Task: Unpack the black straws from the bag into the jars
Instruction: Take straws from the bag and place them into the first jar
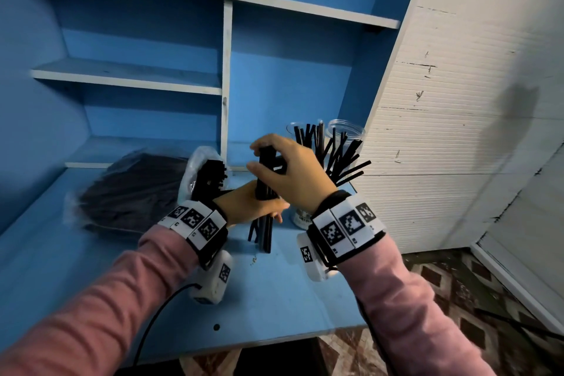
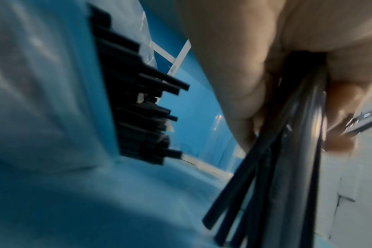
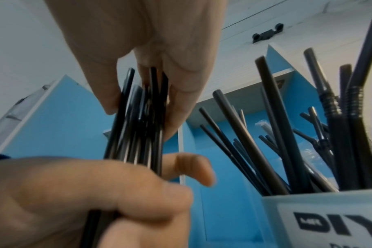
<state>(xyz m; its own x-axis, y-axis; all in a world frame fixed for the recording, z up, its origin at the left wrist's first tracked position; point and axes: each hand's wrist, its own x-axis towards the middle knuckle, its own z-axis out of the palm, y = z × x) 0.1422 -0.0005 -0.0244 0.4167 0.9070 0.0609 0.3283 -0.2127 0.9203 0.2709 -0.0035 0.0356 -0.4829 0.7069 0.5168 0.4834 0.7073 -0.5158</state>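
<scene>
A bundle of black straws (image 1: 265,192) stands upright above the blue desk. My left hand (image 1: 253,204) grips its middle, and my right hand (image 1: 287,168) holds its top end between thumb and fingers. In the left wrist view the bundle (image 2: 287,151) fans out below my fingers (image 2: 240,87). In the right wrist view the bundle (image 3: 138,120) runs from my left hand (image 3: 91,193) up into my right fingers (image 3: 181,80). A clear plastic bag (image 1: 131,189) of black straws lies at left, its open mouth (image 1: 207,171) toward my hands. Two clear jars (image 1: 335,143) behind my right hand hold straws.
The blue desk (image 1: 268,290) has a shelf unit (image 1: 225,76) at its back and a white slatted panel (image 1: 457,119) on the right. A black cable (image 1: 158,314) runs from my left wrist off the front edge. The nearer jar carries a printed label (image 3: 333,223).
</scene>
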